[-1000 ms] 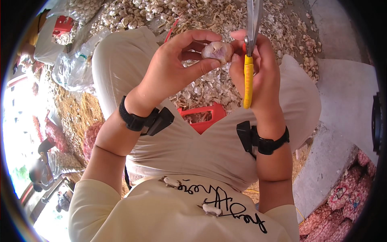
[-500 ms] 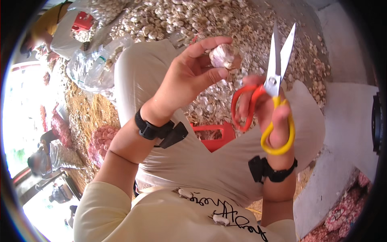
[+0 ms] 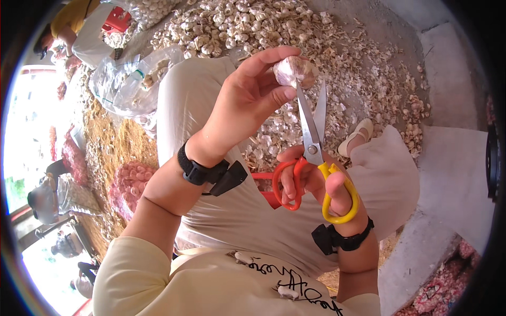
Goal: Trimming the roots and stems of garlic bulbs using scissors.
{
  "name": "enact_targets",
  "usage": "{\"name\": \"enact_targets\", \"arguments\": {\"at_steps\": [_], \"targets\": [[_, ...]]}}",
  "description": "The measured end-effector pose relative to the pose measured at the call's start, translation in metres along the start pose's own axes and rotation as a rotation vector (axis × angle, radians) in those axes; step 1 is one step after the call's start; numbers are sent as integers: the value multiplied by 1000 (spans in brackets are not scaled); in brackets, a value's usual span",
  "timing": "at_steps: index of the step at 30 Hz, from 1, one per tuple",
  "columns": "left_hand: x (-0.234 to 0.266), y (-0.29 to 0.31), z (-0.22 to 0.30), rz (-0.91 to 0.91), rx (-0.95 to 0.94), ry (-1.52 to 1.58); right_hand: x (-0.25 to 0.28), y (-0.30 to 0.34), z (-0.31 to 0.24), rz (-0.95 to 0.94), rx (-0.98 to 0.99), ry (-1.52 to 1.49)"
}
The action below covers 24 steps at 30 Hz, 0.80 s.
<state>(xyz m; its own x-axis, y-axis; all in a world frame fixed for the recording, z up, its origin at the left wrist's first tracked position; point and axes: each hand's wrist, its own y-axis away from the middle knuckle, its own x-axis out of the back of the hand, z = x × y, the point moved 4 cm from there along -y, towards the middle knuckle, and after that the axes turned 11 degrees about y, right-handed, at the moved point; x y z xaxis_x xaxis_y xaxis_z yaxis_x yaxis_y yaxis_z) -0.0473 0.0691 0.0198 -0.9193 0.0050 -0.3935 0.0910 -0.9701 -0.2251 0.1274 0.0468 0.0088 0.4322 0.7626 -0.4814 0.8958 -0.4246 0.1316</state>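
Between the fingertips and thumb of my left hand (image 3: pixel 250 95) is a garlic bulb (image 3: pixel 293 71), whitish with purple tints. My right hand (image 3: pixel 321 181) grips scissors (image 3: pixel 312 149) with one red and one yellow handle loop, fingers through the red loop and thumb through the yellow one. Their blades stand apart and point up, the left tip reaching the underside of the bulb. Whether that tip presses on the bulb or only overlaps it, I cannot tell.
Loose garlic bulbs (image 3: pixel 240 26) and papery skins (image 3: pixel 369 73) cover the floor ahead. A red plastic container (image 3: pixel 270 199) sits between my legs. Clear plastic bags (image 3: pixel 124 87) and a pink mesh sack (image 3: pixel 132 181) lie to the left. Other people (image 3: pixel 68 26) work farther left.
The scissors in my right hand have moved left and down, tilting their blades toward the bulb. My left hand holds the bulb nearly still. A foot in a light shoe now shows on the right.
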Motion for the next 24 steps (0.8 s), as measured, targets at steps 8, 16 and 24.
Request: {"name": "enact_targets", "arguments": {"at_steps": [8,16,24], "targets": [[-1,1,0,9,17,-40,1,0,3,-33,34,-18],[-2,3,-3,44,7,-21,1,1,-1,-4,43,-4],[-2,2,-5,54,20,-17,3,0,-2,-3,37,-10]]}}
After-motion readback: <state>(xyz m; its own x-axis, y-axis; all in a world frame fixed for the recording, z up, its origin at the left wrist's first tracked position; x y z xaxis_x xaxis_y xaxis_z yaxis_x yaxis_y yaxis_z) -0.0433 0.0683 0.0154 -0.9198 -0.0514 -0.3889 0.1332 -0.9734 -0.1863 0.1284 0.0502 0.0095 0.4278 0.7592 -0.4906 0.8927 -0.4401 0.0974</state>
